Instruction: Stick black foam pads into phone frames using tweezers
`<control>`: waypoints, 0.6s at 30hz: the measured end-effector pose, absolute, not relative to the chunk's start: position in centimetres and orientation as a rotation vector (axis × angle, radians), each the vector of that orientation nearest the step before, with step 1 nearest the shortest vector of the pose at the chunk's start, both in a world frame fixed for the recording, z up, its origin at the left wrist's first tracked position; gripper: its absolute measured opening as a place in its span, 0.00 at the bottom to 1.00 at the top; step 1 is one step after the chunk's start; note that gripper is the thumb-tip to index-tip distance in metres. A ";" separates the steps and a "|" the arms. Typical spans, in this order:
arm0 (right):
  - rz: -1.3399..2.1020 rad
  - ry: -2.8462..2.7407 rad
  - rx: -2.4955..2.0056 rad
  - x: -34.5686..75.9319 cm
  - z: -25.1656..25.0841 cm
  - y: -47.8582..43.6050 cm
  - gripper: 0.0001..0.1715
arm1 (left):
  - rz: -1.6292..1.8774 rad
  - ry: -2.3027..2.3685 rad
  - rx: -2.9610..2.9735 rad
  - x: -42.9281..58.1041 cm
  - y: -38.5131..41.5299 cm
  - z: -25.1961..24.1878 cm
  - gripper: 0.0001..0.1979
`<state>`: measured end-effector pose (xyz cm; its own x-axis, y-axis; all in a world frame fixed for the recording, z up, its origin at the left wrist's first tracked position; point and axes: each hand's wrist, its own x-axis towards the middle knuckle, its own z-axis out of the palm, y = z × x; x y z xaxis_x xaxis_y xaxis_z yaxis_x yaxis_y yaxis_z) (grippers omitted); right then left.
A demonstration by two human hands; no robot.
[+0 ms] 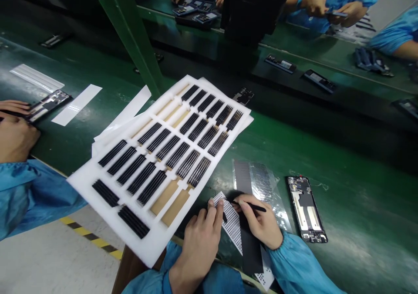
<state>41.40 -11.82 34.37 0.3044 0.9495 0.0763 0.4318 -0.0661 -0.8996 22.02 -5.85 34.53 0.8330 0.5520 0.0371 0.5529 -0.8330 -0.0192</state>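
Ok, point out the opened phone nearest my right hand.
The opened phone just right of your right hand; the others lie farther off.

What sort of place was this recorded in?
Probably an electronics assembly line: a phone-like device with exposed internals lies on the green bench, a foam tray holds black strips, and co-workers' blue sleeves show around it.

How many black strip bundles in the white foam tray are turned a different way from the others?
2. One bundle is near the left corner of the white foam tray; the other bundle is nearer the left hand. Neither is hidden.
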 end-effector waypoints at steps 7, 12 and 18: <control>0.938 -1.363 -1.655 43.2 36.1 -9.7 0.15 | -0.017 -0.940 -3.003 22.0 -6.0 34.6 0.33; 0.622 -1.549 -1.497 41.2 35.8 -10.8 0.23 | -0.096 -1.031 -3.065 21.6 -5.9 34.3 0.30; 0.462 -0.907 -1.577 48.1 36.4 -12.9 0.14 | -0.671 -1.603 -3.275 20.7 -5.7 34.3 0.20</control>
<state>48.14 -12.89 36.43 0.6170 0.7632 0.1918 0.2940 0.0025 -0.9558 20.70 -5.70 34.33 0.5947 0.8015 0.0630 0.6072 -0.4991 0.6182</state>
